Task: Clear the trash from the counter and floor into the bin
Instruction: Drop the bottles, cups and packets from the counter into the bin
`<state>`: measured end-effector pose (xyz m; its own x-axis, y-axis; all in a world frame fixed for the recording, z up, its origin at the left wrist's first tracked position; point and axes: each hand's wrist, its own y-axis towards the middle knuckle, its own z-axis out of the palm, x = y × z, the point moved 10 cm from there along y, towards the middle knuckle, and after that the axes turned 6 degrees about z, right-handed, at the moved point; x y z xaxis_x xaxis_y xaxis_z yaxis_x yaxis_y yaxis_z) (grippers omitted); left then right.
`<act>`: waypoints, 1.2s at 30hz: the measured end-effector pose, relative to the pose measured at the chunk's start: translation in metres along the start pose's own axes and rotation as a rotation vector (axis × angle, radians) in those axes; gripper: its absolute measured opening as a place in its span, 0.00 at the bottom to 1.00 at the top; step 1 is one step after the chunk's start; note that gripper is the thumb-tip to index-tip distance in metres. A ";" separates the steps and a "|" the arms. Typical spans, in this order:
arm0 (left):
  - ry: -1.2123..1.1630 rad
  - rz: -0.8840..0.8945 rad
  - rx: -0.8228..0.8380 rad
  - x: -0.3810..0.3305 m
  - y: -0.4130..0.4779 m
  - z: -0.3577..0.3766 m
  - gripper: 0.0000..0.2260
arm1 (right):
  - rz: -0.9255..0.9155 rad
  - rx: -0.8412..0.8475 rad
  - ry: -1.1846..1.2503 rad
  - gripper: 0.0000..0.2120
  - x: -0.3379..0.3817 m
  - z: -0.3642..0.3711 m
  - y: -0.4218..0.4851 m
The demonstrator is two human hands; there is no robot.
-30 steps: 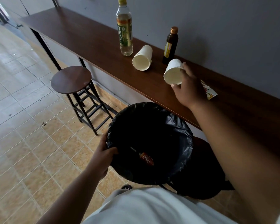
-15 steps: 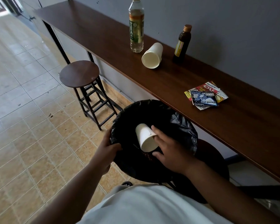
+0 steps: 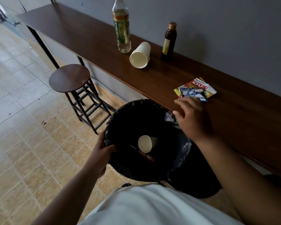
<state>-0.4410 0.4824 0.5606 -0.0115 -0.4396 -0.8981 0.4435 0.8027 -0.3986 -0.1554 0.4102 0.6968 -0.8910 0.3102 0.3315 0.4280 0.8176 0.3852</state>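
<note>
Left hand (image 3: 102,153) grips bin (image 3: 177,159) rim; right hand (image 3: 191,117), grip open, nears light, crinkly wrappers (image 3: 195,90) at one o'clock, best pinched by their edges.

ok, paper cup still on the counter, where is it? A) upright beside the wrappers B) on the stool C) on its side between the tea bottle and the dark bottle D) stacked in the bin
C: the paper cup lies tipped over, mouth toward the camera, between the tea bottle and the dark bottle.
</note>
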 end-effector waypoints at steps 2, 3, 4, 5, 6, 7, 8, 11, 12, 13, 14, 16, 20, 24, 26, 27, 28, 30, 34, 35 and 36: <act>-0.001 -0.007 -0.004 0.001 0.000 0.001 0.32 | 0.039 -0.033 -0.085 0.17 -0.020 -0.007 0.013; 0.001 -0.007 -0.004 0.001 0.000 0.002 0.32 | 0.062 -0.016 -0.112 0.19 -0.029 -0.006 0.018; 0.003 -0.008 -0.003 0.001 0.000 0.003 0.32 | 0.099 0.027 -0.130 0.22 -0.039 -0.002 0.023; 0.006 -0.008 -0.001 0.002 0.000 0.003 0.32 | 0.143 0.083 -0.140 0.24 -0.048 0.003 0.025; 0.006 -0.009 0.002 0.002 0.000 0.004 0.32 | 0.178 0.133 -0.139 0.25 -0.055 0.009 0.027; 0.006 -0.010 0.004 0.002 0.000 0.004 0.32 | 0.191 0.158 -0.128 0.24 -0.058 0.013 0.028; 0.004 -0.013 0.004 0.002 0.000 0.004 0.32 | 0.184 0.162 -0.108 0.22 -0.058 0.015 0.028; 0.007 -0.012 0.003 0.003 0.000 0.005 0.33 | 0.105 0.084 -0.072 0.14 -0.049 0.012 0.029; 0.008 -0.011 0.000 0.003 0.000 0.006 0.33 | 0.086 0.051 -0.071 0.12 -0.047 0.011 0.029; 0.008 -0.010 -0.004 0.003 0.000 0.006 0.33 | 0.078 0.025 -0.071 0.11 -0.047 0.009 0.028; 0.011 -0.009 -0.007 0.002 0.000 0.006 0.32 | 0.079 0.006 -0.070 0.10 -0.048 0.008 0.027; 0.014 -0.005 -0.007 0.001 -0.001 0.007 0.32 | 0.081 -0.038 -0.069 0.11 -0.048 0.003 0.025; 0.005 -0.005 -0.003 0.000 -0.003 0.006 0.32 | -0.007 -0.223 -0.036 0.11 -0.026 -0.024 0.021; -0.008 -0.010 -0.008 0.001 -0.004 0.003 0.32 | -0.215 -0.337 0.014 0.10 0.026 -0.045 0.001; -0.012 -0.010 -0.012 0.002 -0.004 0.001 0.32 | -0.336 -0.317 0.069 0.10 0.056 -0.043 -0.019; -0.013 -0.008 -0.016 0.002 -0.004 -0.001 0.33 | -0.389 -0.289 0.107 0.10 0.071 -0.039 -0.029; -0.013 -0.005 -0.020 0.002 -0.004 -0.003 0.32 | -0.434 -0.240 0.139 0.10 0.082 -0.030 -0.038; -0.010 -0.001 -0.028 0.002 -0.004 -0.005 0.32 | -0.490 -0.117 0.156 0.11 0.095 -0.003 -0.053; -0.007 -0.011 -0.048 0.005 -0.004 -0.013 0.33 | -0.541 0.098 0.122 0.11 0.095 0.047 -0.074; -0.009 -0.010 -0.049 0.004 -0.004 -0.015 0.33 | -0.552 0.145 0.118 0.11 0.094 0.058 -0.078; -0.010 -0.008 -0.048 0.003 -0.005 -0.016 0.33 | -0.564 0.203 0.125 0.11 0.092 0.068 -0.081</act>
<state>-0.4572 0.4835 0.5567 -0.0054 -0.4496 -0.8932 0.4003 0.8175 -0.4140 -0.2826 0.4057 0.6378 -0.9420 -0.2467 0.2274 -0.1530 0.9190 0.3634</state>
